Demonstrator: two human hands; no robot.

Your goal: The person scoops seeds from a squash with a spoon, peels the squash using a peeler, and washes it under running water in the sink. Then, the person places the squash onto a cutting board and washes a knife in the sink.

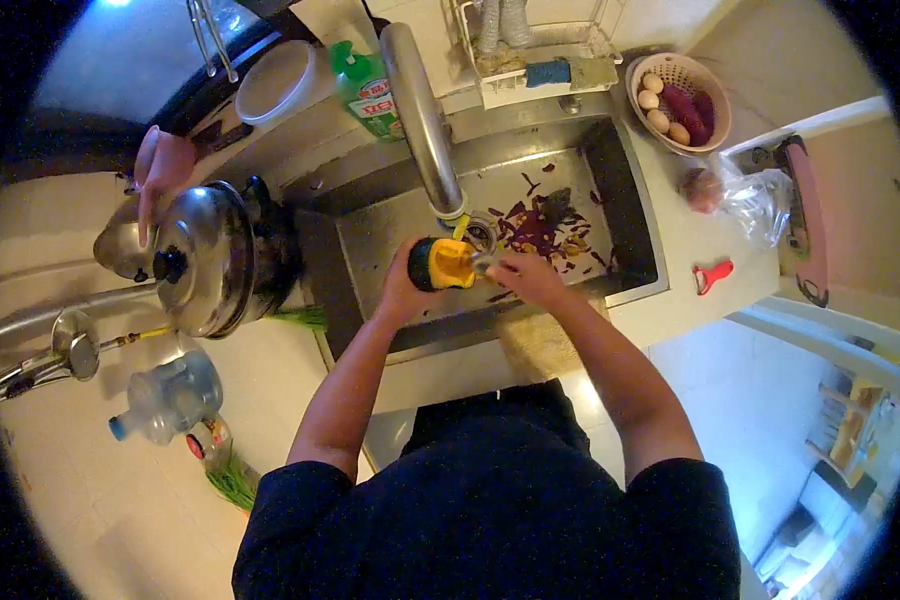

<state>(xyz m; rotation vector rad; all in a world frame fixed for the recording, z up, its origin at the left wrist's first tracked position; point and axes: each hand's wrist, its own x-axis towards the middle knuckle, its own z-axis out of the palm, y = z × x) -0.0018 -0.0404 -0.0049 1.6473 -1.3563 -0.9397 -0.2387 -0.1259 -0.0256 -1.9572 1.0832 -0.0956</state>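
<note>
Dark shirt point(490, 500), squash point(438, 264) crosswise, orange flesh point(455, 266) rightward

A black short-sleeved T-shirt point(490, 505) covers the torso behind the hands. Up the arm from the left hand point(400, 287), the left sleeve point(305, 490) leaves the forearm bare; the right sleeve point(680, 490) does likewise above the right hand point(532, 278). Dark cloth point(510, 408), its garment unclear, shows between shirt and hands.
</note>
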